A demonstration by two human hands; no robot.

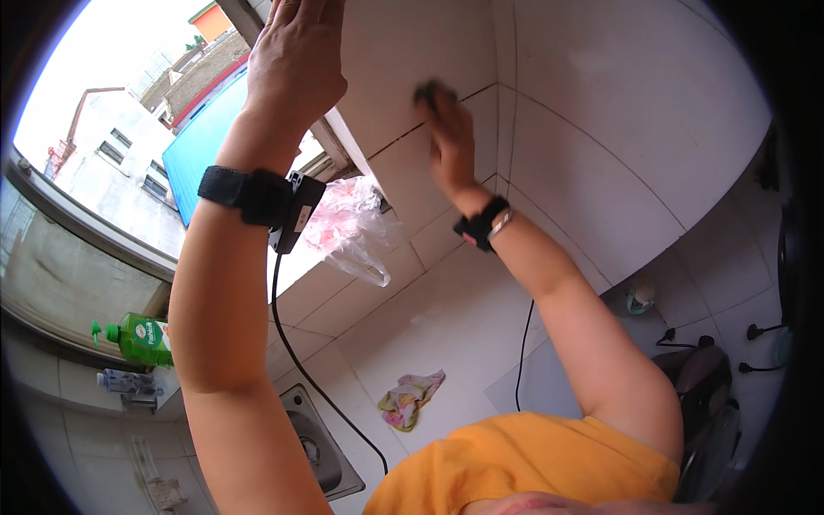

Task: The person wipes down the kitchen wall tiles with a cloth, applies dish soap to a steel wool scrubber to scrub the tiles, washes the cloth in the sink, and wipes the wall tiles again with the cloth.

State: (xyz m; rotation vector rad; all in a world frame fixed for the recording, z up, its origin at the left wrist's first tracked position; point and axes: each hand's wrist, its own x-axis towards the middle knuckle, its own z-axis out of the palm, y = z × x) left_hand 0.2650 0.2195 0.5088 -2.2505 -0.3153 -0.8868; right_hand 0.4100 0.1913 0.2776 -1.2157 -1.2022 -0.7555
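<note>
My right hand (452,145) is raised to the white tiled wall (444,38). It grips a small dark object (432,93), too blurred to name, over the tiles near a corner. My left hand (297,64) is up at the top edge of the view, beside the window frame (241,19). Its fingertips are cut off or hidden, so whether it holds anything does not show. Both wrists wear black straps; a small black device (299,215) with a cable sits on the left one.
Below the arms, a crumpled patterned cloth (411,399) lies on the white counter (450,322), near a steel sink (331,479). Plastic bags (351,222) rest on the windowsill. A green pump bottle (138,338) and a clear bottle (125,381) stand at left. A dark cable (302,373) hangs across.
</note>
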